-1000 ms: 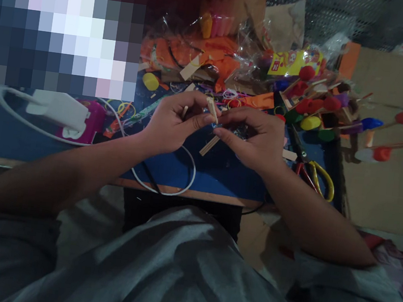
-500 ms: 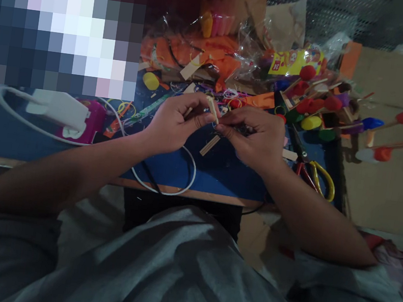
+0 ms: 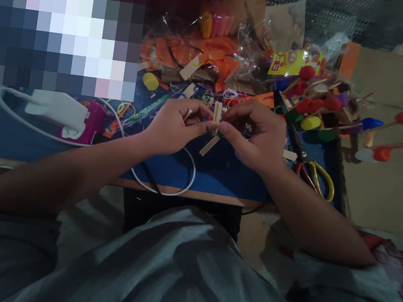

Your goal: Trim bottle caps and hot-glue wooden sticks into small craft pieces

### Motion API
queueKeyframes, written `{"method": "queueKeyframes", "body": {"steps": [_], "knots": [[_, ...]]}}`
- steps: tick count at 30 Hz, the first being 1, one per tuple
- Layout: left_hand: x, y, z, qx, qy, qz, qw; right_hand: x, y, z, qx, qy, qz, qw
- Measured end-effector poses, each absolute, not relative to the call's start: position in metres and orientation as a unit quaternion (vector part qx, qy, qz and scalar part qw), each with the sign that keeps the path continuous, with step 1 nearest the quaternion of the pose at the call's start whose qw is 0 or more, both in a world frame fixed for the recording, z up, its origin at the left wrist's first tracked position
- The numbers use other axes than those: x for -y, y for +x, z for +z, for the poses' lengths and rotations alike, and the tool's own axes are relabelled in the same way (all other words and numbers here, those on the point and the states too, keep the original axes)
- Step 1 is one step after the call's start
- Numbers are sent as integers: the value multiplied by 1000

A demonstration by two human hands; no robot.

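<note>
Between both thumbs and fingertips I hold a small bundle of pale wooden sticks [image 3: 217, 112], upright over the table's middle. My left hand [image 3: 179, 123] pinches it from the left, and the end of another thin wooden piece [image 3: 187, 115] shows among its curled fingers. From the right, my right hand [image 3: 257, 136] pinches the same bundle, its thumb against the lower end. Just below the fingers lies a second short wooden stick bundle [image 3: 209, 145]. Scissors [image 3: 310, 168] with red and yellow handles rest right of my right hand, beside a flat pale wooden piece [image 3: 289, 155].
A white charger [image 3: 56, 111] sits plugged into a magenta block [image 3: 94, 117], its white cable [image 3: 194, 175] looping near the table edge. Wooden pieces with coloured round caps [image 3: 315, 106] are heaped at right by cardboard [image 3: 382, 185]. Orange material [image 3: 217, 54] and plastic wrap lie behind.
The stick bundle has turned from tilted to upright between my fingers. My right hand's fingers have lifted and spread slightly, with its thumb moving onto the bundle's lower end.
</note>
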State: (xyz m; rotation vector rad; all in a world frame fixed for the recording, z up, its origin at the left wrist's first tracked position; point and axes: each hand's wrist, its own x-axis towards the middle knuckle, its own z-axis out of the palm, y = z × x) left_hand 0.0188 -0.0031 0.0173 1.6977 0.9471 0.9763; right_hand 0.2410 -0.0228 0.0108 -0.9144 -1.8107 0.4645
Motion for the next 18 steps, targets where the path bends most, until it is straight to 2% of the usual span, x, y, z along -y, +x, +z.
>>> {"method": "queueKeyframes", "body": {"steps": [8,18], "knots": [[7,19,21,-369,735,343,453,23,239,10,740,-367,202,527],[6,17,21,-348,740,336,467,18,239,3,685,-332,358,541]]}}
